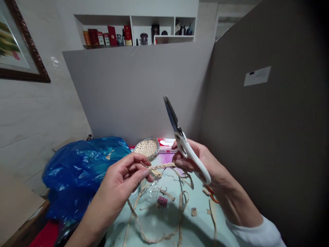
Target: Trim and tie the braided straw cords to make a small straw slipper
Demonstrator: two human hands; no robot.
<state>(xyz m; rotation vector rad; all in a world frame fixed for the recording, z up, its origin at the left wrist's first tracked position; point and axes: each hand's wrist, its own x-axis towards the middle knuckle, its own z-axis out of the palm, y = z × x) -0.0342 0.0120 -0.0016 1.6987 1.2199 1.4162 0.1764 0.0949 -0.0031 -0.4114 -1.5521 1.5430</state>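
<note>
A braided straw cord (pixel 163 166) is stretched level between my two hands above the table. My left hand (pixel 125 178) pinches its left end between thumb and fingers. In my right hand (pixel 203 159) are white-handled scissors (pixel 189 151), blades together and pointing up and to the left. The fingertips of that same hand also grip the right part of the cord. Below, a long length of braid (pixel 154 240) hangs or lies in a loop; where it joins the held part is hidden by my left hand.
A blue plastic bag (pixel 89 164) bulges on the left. Behind my hands lies a round woven basket (pixel 147 147). Straw scraps (pixel 194 211), a small pink object (pixel 162 201) and an orange handle (pixel 212 196) lie on the pale table (pixel 203 233). Grey panels (pixel 144 92) enclose the back and right.
</note>
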